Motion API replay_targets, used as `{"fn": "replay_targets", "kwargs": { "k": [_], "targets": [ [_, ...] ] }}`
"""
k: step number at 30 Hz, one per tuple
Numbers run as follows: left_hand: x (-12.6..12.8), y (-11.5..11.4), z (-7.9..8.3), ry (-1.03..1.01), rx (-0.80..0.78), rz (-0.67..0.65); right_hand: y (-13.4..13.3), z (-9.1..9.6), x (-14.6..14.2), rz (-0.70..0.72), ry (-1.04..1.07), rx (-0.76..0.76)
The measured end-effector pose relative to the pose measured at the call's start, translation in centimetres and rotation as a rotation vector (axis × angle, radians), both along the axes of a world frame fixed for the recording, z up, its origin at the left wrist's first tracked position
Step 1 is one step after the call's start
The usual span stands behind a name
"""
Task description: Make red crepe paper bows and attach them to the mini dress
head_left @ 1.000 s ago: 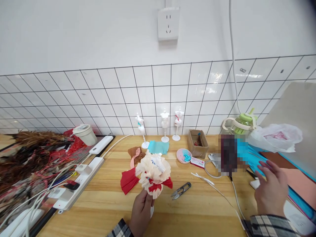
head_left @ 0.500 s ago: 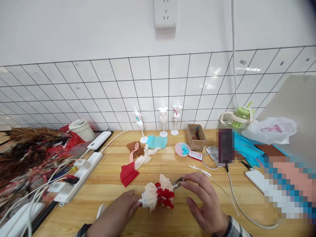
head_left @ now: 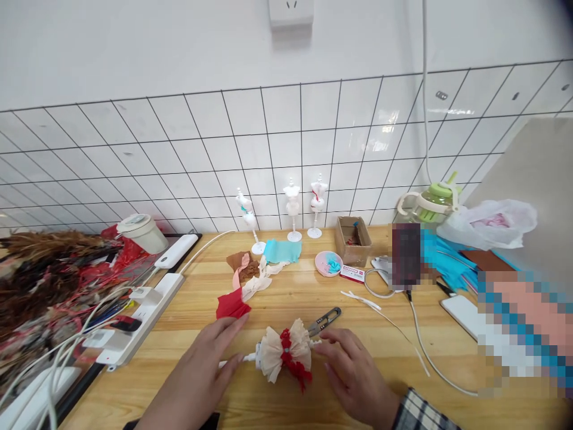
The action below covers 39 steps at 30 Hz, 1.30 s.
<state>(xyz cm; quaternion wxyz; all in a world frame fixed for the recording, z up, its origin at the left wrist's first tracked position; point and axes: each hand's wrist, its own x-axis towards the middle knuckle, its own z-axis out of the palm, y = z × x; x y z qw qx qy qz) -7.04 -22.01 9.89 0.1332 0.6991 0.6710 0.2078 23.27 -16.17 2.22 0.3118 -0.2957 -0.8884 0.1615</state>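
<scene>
A small white mannequin [head_left: 258, 356], dressed in ruffled cream crepe paper [head_left: 271, 353] with a red crepe paper strip [head_left: 295, 367] across it, lies on its side on the table. My left hand [head_left: 201, 364] is beside its white stand rod [head_left: 244, 358], thumb by the rod and fingers stretched apart. At the neck end, my right hand [head_left: 353, 373] has its fingertips close to the mannequin's neck, thumb apart from the fingers. Metal thread snips [head_left: 326, 321] lie just behind the mannequin, near my right fingers. A red crepe paper piece [head_left: 231, 304] lies beyond my left fingertips.
Three white mannequins [head_left: 293, 206] stand by the tiled wall. Crepe paper scraps [head_left: 282, 251], a pink dish [head_left: 329, 264], a cardboard box [head_left: 353, 240] and white strips [head_left: 362, 300] lie behind my hands. A power strip [head_left: 143, 316] with cables is at left, a phone [head_left: 459, 319] at right.
My left hand has let go of the rod and opened. My right hand has moved from the snips to the mannequin's neck. The mannequin has turned, its red strip now upright on the ruffle.
</scene>
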Motion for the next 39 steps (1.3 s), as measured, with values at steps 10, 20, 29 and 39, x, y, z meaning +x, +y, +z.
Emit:
{"fn": "replay_targets", "kwargs": {
  "k": [10, 20, 29, 39],
  "targets": [
    [8.7, 5.5, 2.8, -0.017, -0.118, -0.507, 0.1, 0.6, 1.0, 0.134, -0.196, 0.218],
    [10.1, 8.7, 2.7, 0.280, -0.287, -0.663, 0.2, -0.4, 0.3, 0.131, -0.271, 0.209],
    [9.4, 9.3, 0.8, 0.170, -0.370, -0.677, 0.0, -1.2, 0.4, 0.060, -0.254, 0.239],
    [9.4, 9.6, 1.0, 0.238, -0.383, -0.685, 0.0, -1.7, 0.3, 0.062, -0.284, 0.240]
  ]
}}
